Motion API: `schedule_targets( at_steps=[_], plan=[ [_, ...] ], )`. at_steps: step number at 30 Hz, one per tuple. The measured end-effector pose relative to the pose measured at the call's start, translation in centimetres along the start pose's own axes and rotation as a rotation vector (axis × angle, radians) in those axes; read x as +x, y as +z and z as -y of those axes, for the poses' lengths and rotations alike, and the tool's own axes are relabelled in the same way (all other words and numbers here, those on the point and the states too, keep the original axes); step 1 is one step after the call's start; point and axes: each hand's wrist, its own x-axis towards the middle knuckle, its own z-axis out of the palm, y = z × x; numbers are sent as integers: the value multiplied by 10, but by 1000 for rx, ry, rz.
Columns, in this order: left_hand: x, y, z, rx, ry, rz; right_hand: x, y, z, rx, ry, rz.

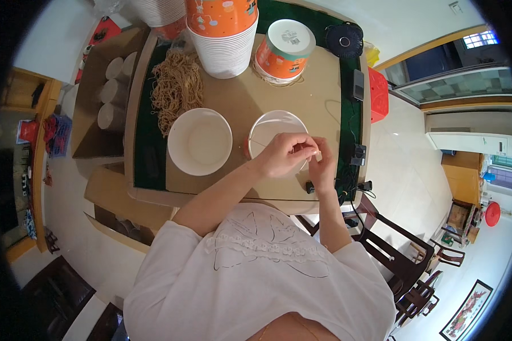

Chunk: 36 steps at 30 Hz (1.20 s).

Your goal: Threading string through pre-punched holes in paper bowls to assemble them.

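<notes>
Round white paper tub (180, 142) sits left of round orange-and-white paper tub (261, 127), tangled tan string pile (177, 85) behind-left of the former, nested orange-and-white paper tub stack (224, 48) behind both, upturned orange-and-white paper tub (281, 57) right of that stack, all on rectangular brown-and-green table (324, 79), brown cardboard box (88, 128) off its left edge.

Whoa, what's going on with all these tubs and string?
A person's left hand and right hand meet at the fingertips over an open tub. Whatever they might be pinching is too small to make out. To the left, a white tub stands open side up. Farther back are tangled brown string and stacked tubs.
</notes>
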Motion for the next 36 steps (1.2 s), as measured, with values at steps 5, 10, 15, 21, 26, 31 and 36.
schedule_targets(
  at_steps=[5,10,15,21,26,31,36],
  plan=[
    [-14,-20,17,679,109,-235,11,-17,-21,251,198,-109],
    [-27,-54,72,739,34,-527,9,-35,-38,81,267,21],
    [-10,-54,96,-331,-517,-377,9,-28,-65,203,538,8],
    [-15,-24,131,-317,-639,-475,3,-21,-104,579,762,-12],
    [-38,-30,164,-280,-874,-257,10,-33,-100,225,1012,234],
    [-46,-17,123,-370,-993,-115,21,-60,-69,-97,941,673],
    [1,-41,76,134,148,-344,77,-98,-36,361,352,520]
  ],
)
